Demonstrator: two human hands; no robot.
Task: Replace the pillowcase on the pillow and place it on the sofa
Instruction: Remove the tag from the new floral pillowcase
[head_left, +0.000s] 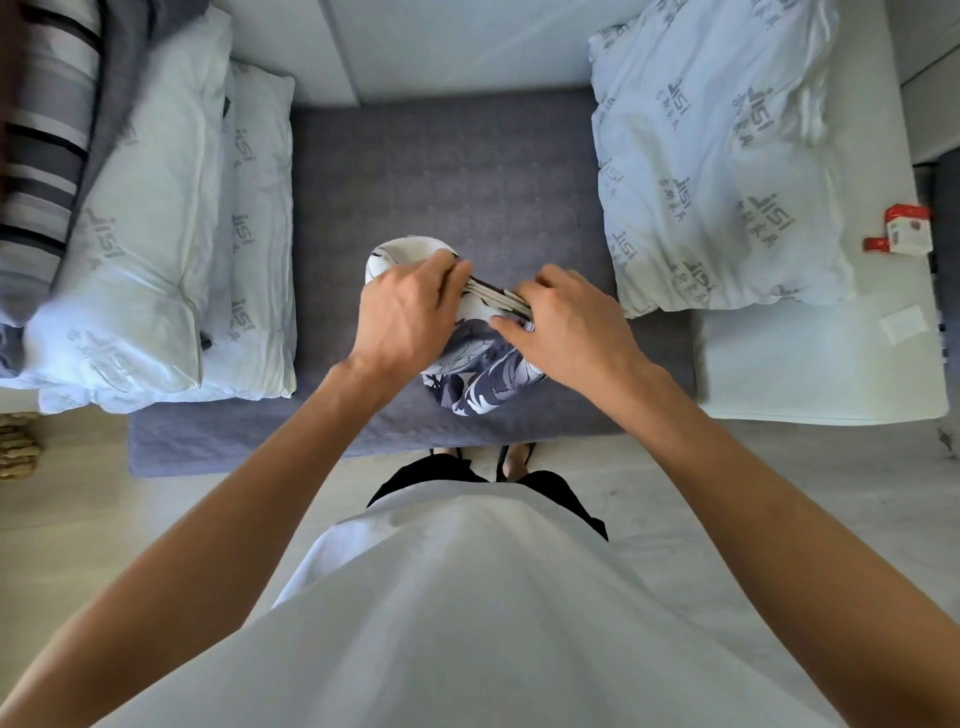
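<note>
op: pillowcase (480, 374) sits mid-sofa (441, 171), patterned grey and white, bunched up. both hands are on its upper edge. left hand (410, 312) has fingers curled over the edge on the left side; right hand (566, 319) has fingers curled and pinching the same edge on the right. i read both as gripping cloth, not resting on it.

obs: which way does it run?

op: the held edge runs left to right between the two hands, slightly lower at the right. the rest of the cloth hangs toward me, down to the front of the seat. so the long axis is near to far, the opening likely at the held edge, though i cannot tell for sure.

obs: nearest pillow?

op: bare white pillows both sides. right pillow (717, 156) lies nearer the right hand; left pillows (156, 234) lie near the left hand. my judgement: the next move needs the edge spread apart first.
</note>
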